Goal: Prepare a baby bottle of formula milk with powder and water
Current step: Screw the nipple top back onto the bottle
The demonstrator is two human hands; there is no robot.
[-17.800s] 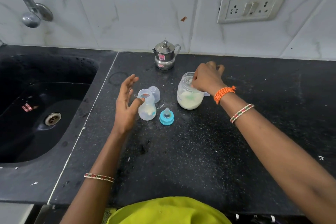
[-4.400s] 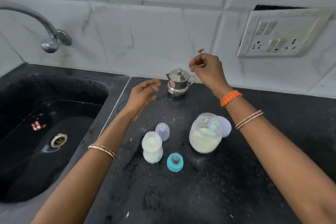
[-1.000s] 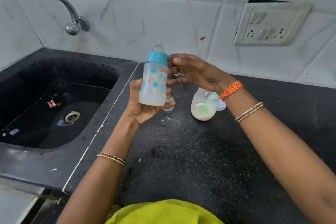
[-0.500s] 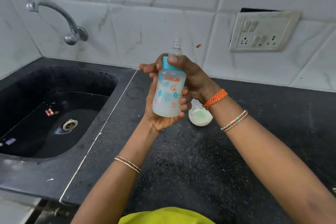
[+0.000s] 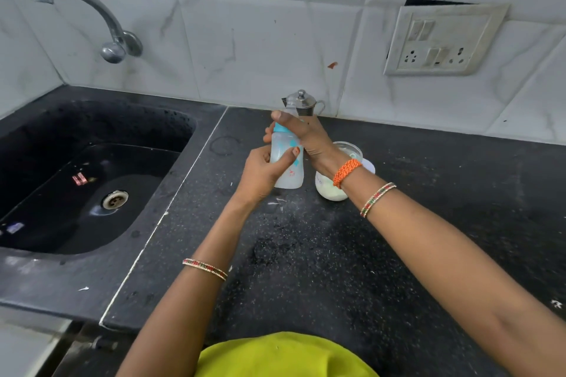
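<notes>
Gripping the bottle upright just above the counter, left hand wrapped round the lower body with the thumb across the front, right hand closed over the blue collar and teat from above — apparently tightening or sealing the top, the next step likely being a shake to mix. Holding a pale, cloudy fill inside; the level too blurred to read. Risking a leak if the collar is sitting cross-threaded or only half turned: hiding the threads under the right palm, so no telling from here whether the ring is seated. Shaking with a loose ring probably meaning milk spraying over the counter and down the left wrist. Squeezing the soft-looking body too hard perhaps pushing liquid out through the teat. Crowding the powder jar as well — standing open just beside the bottle, touching or nearly touching the right wrist, its lid lying behind it. Swinging the right forearm outward likely tipping the jar and spilling powder, or flicking drops in and clumping what remains. Standing behind both hands, the steel pot at the wall, probably safe unless the bottle gets lifted backward. Lying well to the left, the sink, a better place for shaking if a drip is feared.
</notes>
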